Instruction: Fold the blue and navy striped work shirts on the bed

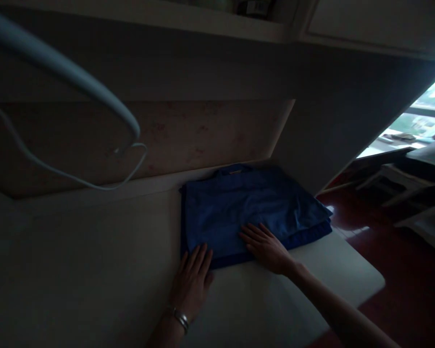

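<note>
A folded blue garment [246,203] lies on a white counter [94,270], pushed against the back wall. My left hand [192,280], with a metal bracelet on its wrist, lies flat at the garment's near left corner, fingers stretched out over its edge. My right hand [266,246] rests palm down on the garment's near edge, fingers spread and pointing left. Neither hand grips anything.
A pale blue curved bar [65,70] with a thin cord [58,171] hangs at upper left. A shelf and cabinet run overhead. The counter ends at right, over a dark red floor [401,270]. White furniture [413,193] and a bright window are at far right.
</note>
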{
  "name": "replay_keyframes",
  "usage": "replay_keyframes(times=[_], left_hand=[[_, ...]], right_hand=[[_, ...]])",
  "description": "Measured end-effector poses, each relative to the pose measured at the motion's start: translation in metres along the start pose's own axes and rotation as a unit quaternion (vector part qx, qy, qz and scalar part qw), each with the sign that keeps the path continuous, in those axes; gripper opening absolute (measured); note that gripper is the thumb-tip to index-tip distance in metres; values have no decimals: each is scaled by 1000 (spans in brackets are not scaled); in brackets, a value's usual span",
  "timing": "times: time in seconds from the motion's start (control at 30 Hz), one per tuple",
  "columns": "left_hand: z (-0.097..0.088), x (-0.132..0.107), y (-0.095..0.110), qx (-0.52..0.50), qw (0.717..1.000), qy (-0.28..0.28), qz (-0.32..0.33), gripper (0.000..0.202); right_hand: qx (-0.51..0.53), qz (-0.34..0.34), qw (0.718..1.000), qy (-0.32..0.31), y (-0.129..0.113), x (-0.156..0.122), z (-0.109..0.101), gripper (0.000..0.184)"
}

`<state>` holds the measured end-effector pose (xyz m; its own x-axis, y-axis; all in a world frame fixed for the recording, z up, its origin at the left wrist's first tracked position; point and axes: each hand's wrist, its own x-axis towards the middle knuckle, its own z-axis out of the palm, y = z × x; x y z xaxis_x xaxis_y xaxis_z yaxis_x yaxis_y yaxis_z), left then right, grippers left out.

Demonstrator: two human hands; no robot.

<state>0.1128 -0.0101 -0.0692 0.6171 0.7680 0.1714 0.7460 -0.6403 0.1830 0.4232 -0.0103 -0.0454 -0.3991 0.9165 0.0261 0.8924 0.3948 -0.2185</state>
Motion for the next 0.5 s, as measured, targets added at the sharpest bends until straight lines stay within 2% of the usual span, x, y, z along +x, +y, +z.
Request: replay_keyframes(times=[0.07, 0.17, 0.27, 0.33, 0.4, 0.5], left_hand=[[7, -7, -3, 9, 1000, 1, -7, 56], [10, -14, -3, -5, 1000, -3, -18, 55], [0, -15, -4, -89, 995, -31, -38, 57], [-15, -8, -7, -191, 978, -51, -63, 51], [-32, 9, -14, -293, 949, -35, -112, 38], [-53, 53, -29, -347, 918, 72, -178, 30]], right_hand=[[-4, 39, 999, -12, 34, -19, -1, 49], [-24, 171, 985, 11, 99, -59, -2, 52], [-59, 272, 960, 44, 156, -101, -11, 55], [-68, 308, 948, 51, 177, -113, -25, 52], [-74, 344, 934, 56, 182, -103, -45, 45], [-97, 360, 923, 89, 170, -47, -75, 37]])
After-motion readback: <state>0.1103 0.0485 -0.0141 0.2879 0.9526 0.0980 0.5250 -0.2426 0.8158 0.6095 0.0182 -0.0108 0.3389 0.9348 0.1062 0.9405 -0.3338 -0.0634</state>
